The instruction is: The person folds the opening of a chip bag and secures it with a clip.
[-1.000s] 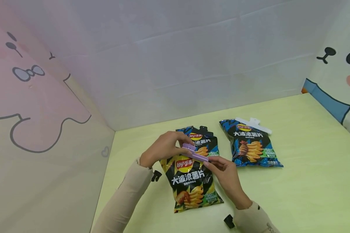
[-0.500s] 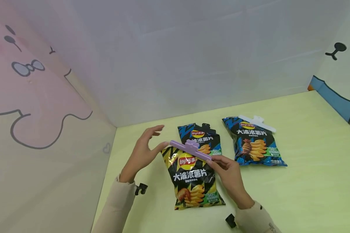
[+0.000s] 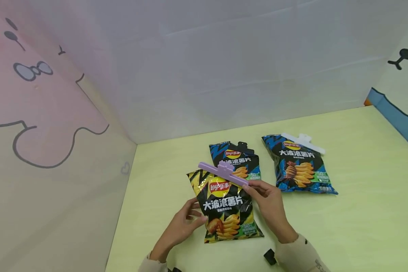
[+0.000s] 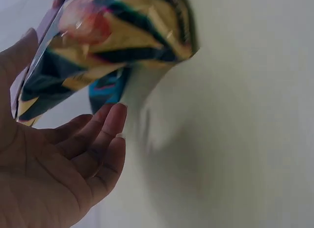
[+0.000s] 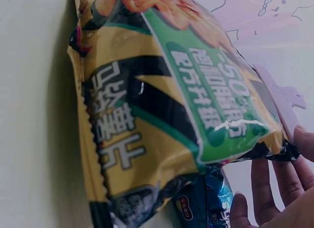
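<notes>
A yellow-and-black bag of potato chips (image 3: 223,206) is tilted up off the table, with a purple bag clip (image 3: 223,172) across its top edge. My right hand (image 3: 269,200) pinches the right end of the clip together with the bag's top corner, thumb in front and fingers behind. Beside the bag's left edge is my left hand (image 3: 183,223), its fingers partly hidden behind the bag and its thumb near the front. In the left wrist view the fingers (image 4: 105,149) of that hand are loosely bent, apart from the bag.
Behind the yellow bag lies a blue chip bag (image 3: 234,156) with a black clip (image 3: 242,147). To the right rests another blue chip bag (image 3: 299,166) with a white clip (image 3: 303,142). The pale yellow table (image 3: 370,196) meets walls at the back and left.
My left hand has let go of the purple clip, swung away to the left, then come down beside the bag's left edge. My right hand keeps its pinch at the clip's right end.
</notes>
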Demonstrator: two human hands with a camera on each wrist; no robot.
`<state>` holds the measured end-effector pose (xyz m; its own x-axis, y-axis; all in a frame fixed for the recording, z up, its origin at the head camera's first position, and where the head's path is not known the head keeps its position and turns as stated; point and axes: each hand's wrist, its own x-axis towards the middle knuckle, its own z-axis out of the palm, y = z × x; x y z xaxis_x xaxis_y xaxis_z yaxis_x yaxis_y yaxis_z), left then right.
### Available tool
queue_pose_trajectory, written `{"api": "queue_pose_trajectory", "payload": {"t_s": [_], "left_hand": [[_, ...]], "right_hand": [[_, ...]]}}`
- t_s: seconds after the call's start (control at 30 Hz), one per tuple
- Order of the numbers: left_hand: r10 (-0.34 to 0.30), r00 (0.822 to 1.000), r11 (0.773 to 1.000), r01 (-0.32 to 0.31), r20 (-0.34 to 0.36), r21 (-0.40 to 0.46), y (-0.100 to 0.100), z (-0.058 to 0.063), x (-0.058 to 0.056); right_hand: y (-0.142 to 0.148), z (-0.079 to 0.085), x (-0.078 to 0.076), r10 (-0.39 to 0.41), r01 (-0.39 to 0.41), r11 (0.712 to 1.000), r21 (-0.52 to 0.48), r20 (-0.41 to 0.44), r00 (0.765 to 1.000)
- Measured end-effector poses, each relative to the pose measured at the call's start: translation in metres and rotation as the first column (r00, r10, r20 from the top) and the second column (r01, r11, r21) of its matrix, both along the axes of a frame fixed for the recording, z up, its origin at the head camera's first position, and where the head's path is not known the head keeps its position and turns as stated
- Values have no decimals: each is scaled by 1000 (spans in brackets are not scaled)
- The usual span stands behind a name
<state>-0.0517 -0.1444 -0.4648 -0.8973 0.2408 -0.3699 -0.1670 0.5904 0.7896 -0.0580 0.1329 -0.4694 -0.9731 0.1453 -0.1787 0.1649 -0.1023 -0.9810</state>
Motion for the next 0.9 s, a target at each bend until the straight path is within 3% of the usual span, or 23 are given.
{"api": "queue_pose_trajectory", "payload": {"t_s": [0.13,0.33,0.9], "left_hand": [[-44,998,999,44,48,19,9,-8,6],[-63,995,997,59,74,56,18,-14,8],[-43,993,986,24,110,165,15,-22,11]], "right_hand": [[0,1,0,-5,5,1000,-4,11,1000],[-1,0,-1,-12,12,1000,1,18,1000],[-6,2,-7,-6,5,998,64,14,1000]]}}
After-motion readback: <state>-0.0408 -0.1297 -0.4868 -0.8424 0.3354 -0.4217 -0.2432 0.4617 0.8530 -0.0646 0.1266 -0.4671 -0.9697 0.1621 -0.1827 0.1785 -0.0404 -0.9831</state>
